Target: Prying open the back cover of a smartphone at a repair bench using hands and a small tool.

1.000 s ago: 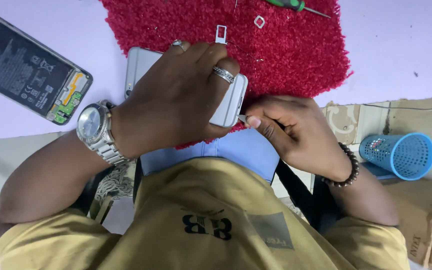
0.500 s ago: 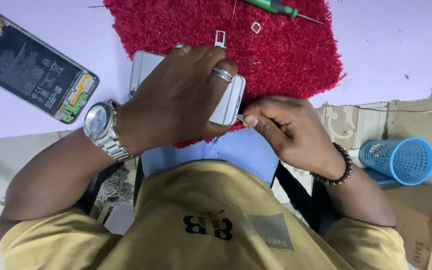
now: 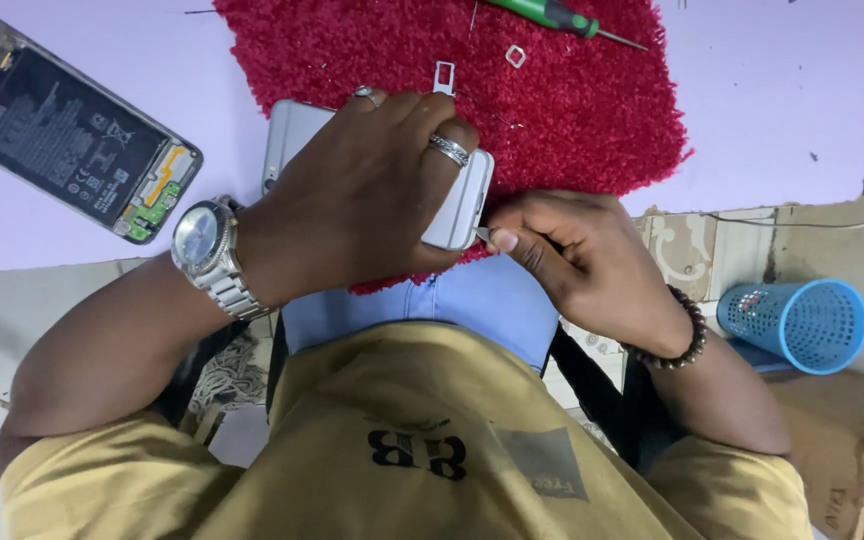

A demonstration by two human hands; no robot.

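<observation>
Silver phone point(image 3: 297, 140) sits dead centre, lying on the near edge of the red shaggy mat point(image 3: 572, 110), and the left hand point(image 3: 372, 200) is clamped right over it, ringed fingers wrapped across its back, grip tight on the phone. At three o'clock of the phone, the right hand point(image 3: 577, 255) pinches a thin metal tool, only its tip point(image 3: 480, 234) visible, pressed to the phone's end edge; fingers clenched on that tool. Up at twelve o'clock, a small metal tray point(image 3: 443, 78) and a tiny square part point(image 3: 516, 56) rest on the mat, with a green screwdriver point(image 3: 552, 14) at one o'clock. Out at ten o'clock, an opened phone point(image 3: 67, 135) lies on the lilac table point(image 3: 782, 100). At four o'clock, a blue mesh cup point(image 3: 797, 322) lies tipped over.
</observation>
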